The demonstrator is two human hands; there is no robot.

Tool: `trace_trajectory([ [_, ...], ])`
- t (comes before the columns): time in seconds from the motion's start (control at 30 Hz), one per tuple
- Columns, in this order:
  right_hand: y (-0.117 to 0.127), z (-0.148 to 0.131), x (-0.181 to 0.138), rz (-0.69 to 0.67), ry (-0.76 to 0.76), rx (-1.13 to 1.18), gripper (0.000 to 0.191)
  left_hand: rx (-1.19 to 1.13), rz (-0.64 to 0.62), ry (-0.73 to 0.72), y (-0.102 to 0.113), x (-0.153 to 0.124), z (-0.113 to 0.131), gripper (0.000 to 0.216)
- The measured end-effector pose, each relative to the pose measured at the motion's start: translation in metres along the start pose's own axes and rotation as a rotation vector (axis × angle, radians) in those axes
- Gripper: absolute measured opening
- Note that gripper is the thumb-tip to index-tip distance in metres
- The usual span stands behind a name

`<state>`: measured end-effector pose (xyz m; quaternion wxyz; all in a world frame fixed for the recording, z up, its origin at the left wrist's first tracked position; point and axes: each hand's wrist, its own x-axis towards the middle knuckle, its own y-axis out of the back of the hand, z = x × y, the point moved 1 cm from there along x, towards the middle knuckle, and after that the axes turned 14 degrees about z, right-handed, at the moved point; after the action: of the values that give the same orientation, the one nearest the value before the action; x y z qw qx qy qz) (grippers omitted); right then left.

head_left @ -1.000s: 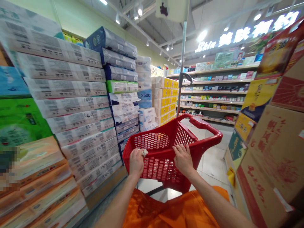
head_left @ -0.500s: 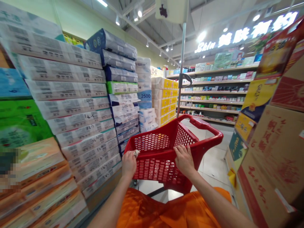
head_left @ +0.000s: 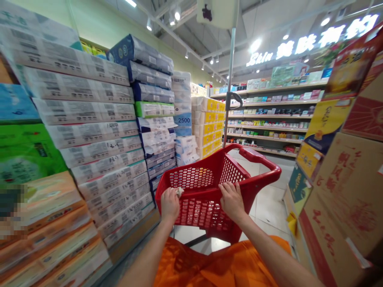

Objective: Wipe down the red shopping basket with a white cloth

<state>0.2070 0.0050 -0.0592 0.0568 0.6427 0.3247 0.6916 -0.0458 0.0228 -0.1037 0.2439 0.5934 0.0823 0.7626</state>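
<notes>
A red plastic shopping cart [head_left: 197, 207] stands sideways in front of my body, its handle to the right. My left hand [head_left: 170, 204] is closed at the left part of the near rim, with a small crumpled pale cloth [head_left: 180, 192] sticking out by the fingers and touching the rim. Whether it is cloth or tissue is hard to tell. Farther right, my right hand [head_left: 232, 200] has its fingers bent over the same rim, holding the cart. A tall metal pole [head_left: 230, 67] rises behind the cart's handle end.
Stacked paper packs [head_left: 98, 131] wall the left side, with orange packs [head_left: 54, 231] nearer me. Cardboard cartons [head_left: 350, 195] stand close on the right. Shelves of small boxed goods [head_left: 269, 115] line the back. Pale floor tiles [head_left: 265, 207] show beyond the cart.
My left hand has slid a little to the right along the cart's rim with the cloth. My right hand and the cart have stayed in place.
</notes>
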Motion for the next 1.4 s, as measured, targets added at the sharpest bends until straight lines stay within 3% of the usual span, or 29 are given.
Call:
trace_trajectory([
  [0.13,0.002,0.004,0.0,-0.034,0.003,-0.012,0.04,-0.158,-0.112,-0.218,-0.016,-0.005,0.053,0.035],
  [0.2,0.004,0.005,0.0,-0.055,-0.002,-0.015,0.04,-0.188,-0.165,-0.247,-0.018,-0.005,0.061,0.036],
  [0.33,0.001,-0.013,0.009,-0.059,-0.041,0.036,0.039,-0.097,-0.147,-0.062,-0.016,-0.005,0.042,0.04],
  [0.43,-0.011,-0.048,0.018,-0.117,0.045,0.194,0.039,-0.186,-0.176,-0.051,-0.019,-0.006,0.032,0.054],
  [0.5,-0.023,-0.074,0.021,-0.202,0.098,0.261,0.039,-0.199,-0.266,-0.084,-0.017,-0.006,0.028,0.06],
  [0.67,-0.061,-0.109,0.02,-0.239,0.111,0.187,0.038,0.129,-0.566,-0.068,0.009,-0.002,0.006,0.072],
  [0.77,-0.077,-0.096,0.017,-0.19,0.19,0.163,0.021,0.223,-0.633,-0.067,0.022,0.003,0.001,0.067],
  [0.83,-0.073,-0.067,0.015,-0.123,0.259,0.159,0.019,0.245,-0.664,-0.068,0.025,0.006,0.003,0.064],
  [0.9,-0.054,-0.025,0.013,-0.047,0.262,0.11,0.023,0.259,-0.679,-0.069,0.026,0.009,0.009,0.063],
  [1.03,0.003,0.039,0.014,0.044,0.073,-0.013,0.031,0.28,-0.641,-0.054,0.027,0.009,0.023,0.063],
  [1.13,0.014,0.031,0.014,0.019,-0.001,-0.03,0.034,0.272,-0.597,-0.053,0.025,0.006,0.031,0.063],
  [1.3,-0.021,-0.015,0.011,-0.122,0.104,0.037,0.03,0.255,-0.622,-0.093,0.023,0.003,0.038,0.063],
  [1.4,-0.013,0.017,0.014,-0.06,0.121,-0.007,0.025,0.305,-0.654,-0.092,0.024,0.005,0.039,0.064],
])
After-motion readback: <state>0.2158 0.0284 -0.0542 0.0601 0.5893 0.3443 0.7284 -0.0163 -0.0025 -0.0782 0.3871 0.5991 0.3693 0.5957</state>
